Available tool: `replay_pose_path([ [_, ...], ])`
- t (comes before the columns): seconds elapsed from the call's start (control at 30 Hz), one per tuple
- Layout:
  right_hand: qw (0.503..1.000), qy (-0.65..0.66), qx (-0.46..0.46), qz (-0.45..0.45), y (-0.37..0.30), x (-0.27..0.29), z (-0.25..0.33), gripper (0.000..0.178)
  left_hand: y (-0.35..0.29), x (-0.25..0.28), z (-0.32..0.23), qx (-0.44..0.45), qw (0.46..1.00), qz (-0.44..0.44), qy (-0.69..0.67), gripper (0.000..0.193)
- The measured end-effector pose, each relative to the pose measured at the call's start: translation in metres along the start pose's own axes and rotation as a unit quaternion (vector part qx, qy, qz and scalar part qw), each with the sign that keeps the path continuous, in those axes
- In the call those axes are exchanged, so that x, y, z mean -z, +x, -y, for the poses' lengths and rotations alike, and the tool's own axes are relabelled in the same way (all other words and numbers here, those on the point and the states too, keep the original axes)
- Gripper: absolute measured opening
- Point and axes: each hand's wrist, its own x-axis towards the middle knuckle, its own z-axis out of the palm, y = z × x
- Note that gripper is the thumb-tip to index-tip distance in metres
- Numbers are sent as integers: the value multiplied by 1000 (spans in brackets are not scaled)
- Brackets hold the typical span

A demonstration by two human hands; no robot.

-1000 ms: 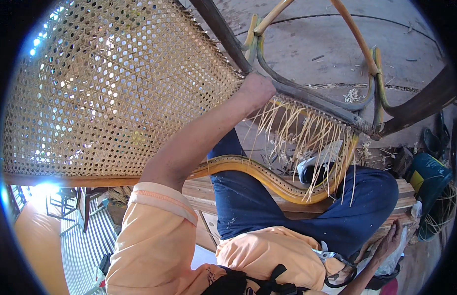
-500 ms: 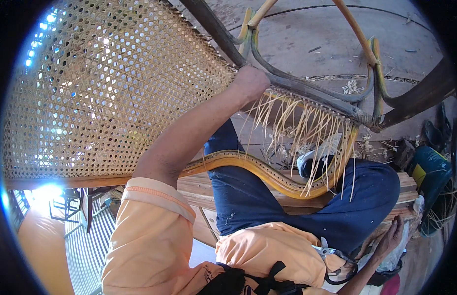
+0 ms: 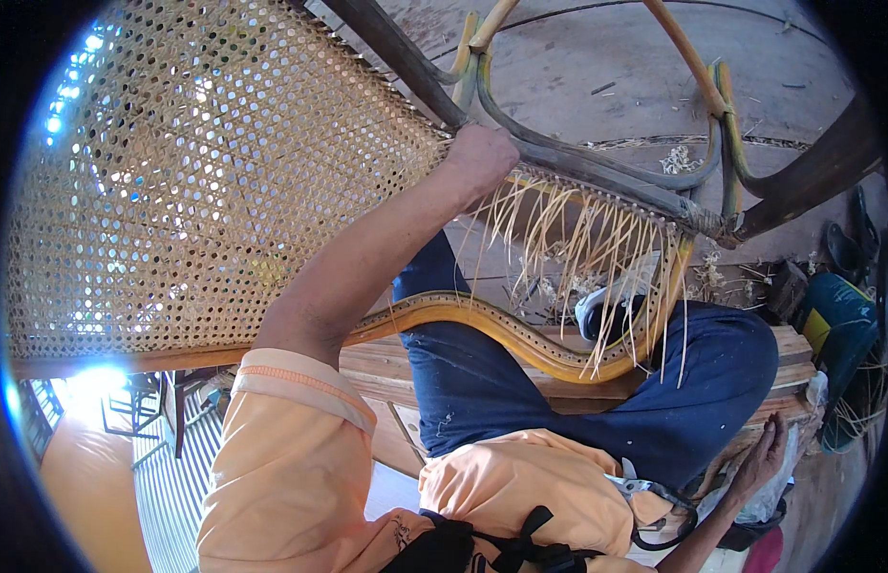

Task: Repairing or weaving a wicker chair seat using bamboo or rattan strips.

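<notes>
Looking across from the left, finding a broad, open-weave cane panel point(image 3: 205, 201) filling that side. Holding the left hand point(image 3: 484, 158) in a fist at the panel's right-hand edge, against a dark rail point(image 3: 644, 199); not making out what those fingers are gripping. Probably working the cane edge along that rail at this step. Supporting a curved, hole-drilled yellow-brown frame point(image 3: 525, 342) over the lap, across dark blue trousers point(image 3: 692, 392). Moving rightward, seeing loose cane strands point(image 3: 577, 229) hanging along the rail and partly hiding a shoe point(image 3: 606, 307). Resting the right hand point(image 3: 767, 456) at near right, well apart from the left, fingers loosely bent and seemingly gripping nothing, beside a clear plastic bag point(image 3: 767, 498). Calling next, presumably, for separating single strands without tangling neighbours.
</notes>
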Motion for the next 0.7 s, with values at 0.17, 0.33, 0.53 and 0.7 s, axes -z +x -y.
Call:
replay_pose_path([
  [0.17,1000,18,-15,8,0,-1,-4,27,-1,2,0,3,1000,26,-3,12],
  [0.33,1000,19,-11,9,-1,-1,-9,26,-3,1,1,-6,1000,28,1,13],
  [0.53,1000,26,-6,8,-3,-2,-7,27,-7,6,0,2,999,27,20,13],
  [0.7,999,40,-8,10,-2,-3,-12,26,-8,3,0,10,999,38,1,13],
])
